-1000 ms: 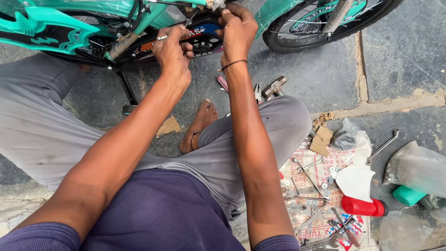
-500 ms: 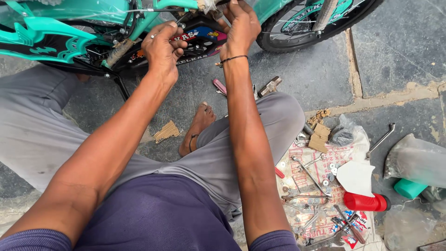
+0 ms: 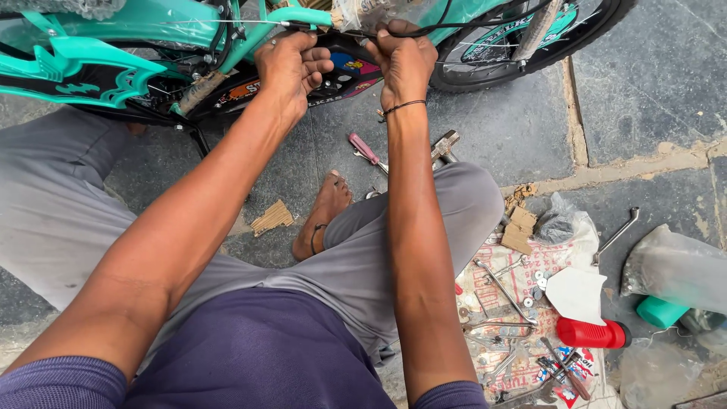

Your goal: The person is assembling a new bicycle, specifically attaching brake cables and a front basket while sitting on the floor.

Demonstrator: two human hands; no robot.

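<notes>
While both hands worked up against the teal bicycle frame (image 3: 151, 30), the left hand (image 3: 291, 64) was curled with its fingertips pinched on a thin wire that ran along the frame's underside, and the right hand (image 3: 405, 60) was closed around the black cable (image 3: 469, 26) just beside the frame's taped tube. That cable looked light, springy and thin, likely to slip through bare fingers, so a close pinch near its end seemed the sound place to hold; the wire looked stiffer and could kink if bent hard. Below the frame lay a pink-handled tool (image 3: 365, 149) and a metal hammer head (image 3: 444, 144) beside the person's knee. Further from the frame, off to the right, a printed sheet (image 3: 522, 280) carried spanners and washers, with a red-handled tool (image 3: 591, 333) on its edge. What the fingertips actually gripped was hidden behind the knuckles, the frame's top was cut off, and the rear wheel (image 3: 530, 38) showed only in part.
</notes>
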